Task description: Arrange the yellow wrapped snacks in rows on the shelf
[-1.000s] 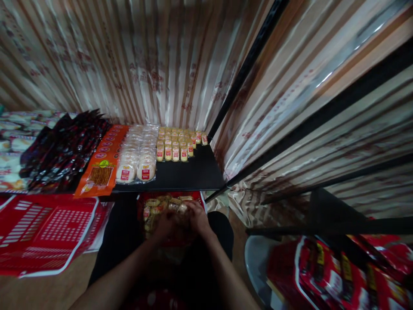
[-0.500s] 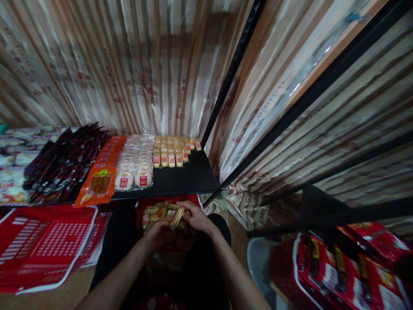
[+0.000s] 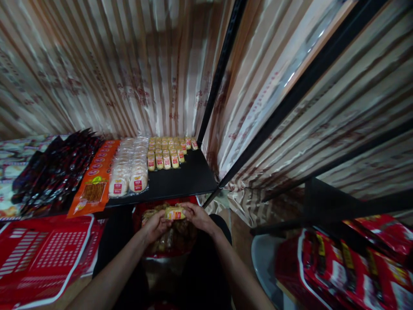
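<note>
- The left hand (image 3: 157, 225) and right hand (image 3: 196, 216) pinch a yellow packet (image 3: 175, 213) between them, above a red basket (image 3: 192, 199) of packets.
- Beyond it, a black shelf (image 3: 176, 183) bears, left to right, dark bags (image 3: 58, 168), an orange bag (image 3: 95, 185), round packs (image 3: 138, 172) and rows of small packets (image 3: 166, 161).
- A striped, pleated curtain (image 3: 158, 64) hangs behind; a black post (image 3: 222, 64) rises at the shelf's corner.
- Another basket (image 3: 61, 241) sits at left.

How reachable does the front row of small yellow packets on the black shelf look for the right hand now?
Probably yes: past the edge of the black shelf, nothing visible blocks the right hand from the small yellow packets, though that hand holds one end of a wrapped yellow snack.
</note>
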`<state>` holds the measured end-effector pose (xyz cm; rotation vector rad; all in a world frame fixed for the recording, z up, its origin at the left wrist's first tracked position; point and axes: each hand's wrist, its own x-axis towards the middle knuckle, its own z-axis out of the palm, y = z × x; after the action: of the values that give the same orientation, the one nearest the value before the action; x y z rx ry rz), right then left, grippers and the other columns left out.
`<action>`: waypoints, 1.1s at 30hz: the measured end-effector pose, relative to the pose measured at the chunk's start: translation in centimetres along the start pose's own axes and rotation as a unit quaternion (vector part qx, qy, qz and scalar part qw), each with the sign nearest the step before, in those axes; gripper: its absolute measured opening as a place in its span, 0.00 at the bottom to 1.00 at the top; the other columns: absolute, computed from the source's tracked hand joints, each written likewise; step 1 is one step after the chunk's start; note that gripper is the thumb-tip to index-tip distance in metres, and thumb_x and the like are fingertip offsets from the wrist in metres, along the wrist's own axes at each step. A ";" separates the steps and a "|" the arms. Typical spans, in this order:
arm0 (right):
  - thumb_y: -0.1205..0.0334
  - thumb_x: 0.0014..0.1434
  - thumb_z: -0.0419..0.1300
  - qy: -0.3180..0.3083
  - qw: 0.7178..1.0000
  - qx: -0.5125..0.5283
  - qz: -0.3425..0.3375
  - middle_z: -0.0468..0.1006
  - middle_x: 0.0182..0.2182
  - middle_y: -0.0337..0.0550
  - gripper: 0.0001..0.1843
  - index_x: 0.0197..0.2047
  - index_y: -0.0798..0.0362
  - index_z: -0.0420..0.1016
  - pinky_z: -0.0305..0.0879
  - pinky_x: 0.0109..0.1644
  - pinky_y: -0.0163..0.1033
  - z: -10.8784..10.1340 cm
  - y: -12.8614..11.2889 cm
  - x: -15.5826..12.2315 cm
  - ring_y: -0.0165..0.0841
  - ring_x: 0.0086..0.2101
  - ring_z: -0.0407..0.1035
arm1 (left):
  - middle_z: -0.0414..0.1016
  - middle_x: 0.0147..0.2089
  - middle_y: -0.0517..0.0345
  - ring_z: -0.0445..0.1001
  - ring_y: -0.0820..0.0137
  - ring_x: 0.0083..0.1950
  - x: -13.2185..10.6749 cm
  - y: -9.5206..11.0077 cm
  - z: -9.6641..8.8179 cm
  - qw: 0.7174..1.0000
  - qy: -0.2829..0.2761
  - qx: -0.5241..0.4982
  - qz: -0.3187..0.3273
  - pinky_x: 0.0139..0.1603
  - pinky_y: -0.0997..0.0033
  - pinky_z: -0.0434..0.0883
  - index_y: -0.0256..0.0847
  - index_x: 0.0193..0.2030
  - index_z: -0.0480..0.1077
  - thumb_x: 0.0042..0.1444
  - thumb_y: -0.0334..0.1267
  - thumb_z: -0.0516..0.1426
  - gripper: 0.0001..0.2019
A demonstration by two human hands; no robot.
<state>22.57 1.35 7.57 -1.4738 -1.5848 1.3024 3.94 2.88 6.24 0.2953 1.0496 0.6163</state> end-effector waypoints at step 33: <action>0.59 0.57 0.50 0.401 0.863 -0.302 -0.053 0.74 0.41 0.53 0.21 0.52 0.59 0.65 0.62 0.45 0.42 -8.1 1.0 14.5 0.40 0.40 0.67 | 0.75 0.37 0.53 0.72 0.71 0.35 12.4 13.0 16.2 0.869 0.076 0.321 0.369 0.38 0.74 0.67 0.38 0.41 0.69 0.49 0.32 0.56 0.11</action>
<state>27.42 17.19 6.62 -1.8995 -1.4767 0.0104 18.16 21.65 11.69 1.2960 1.2723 0.9668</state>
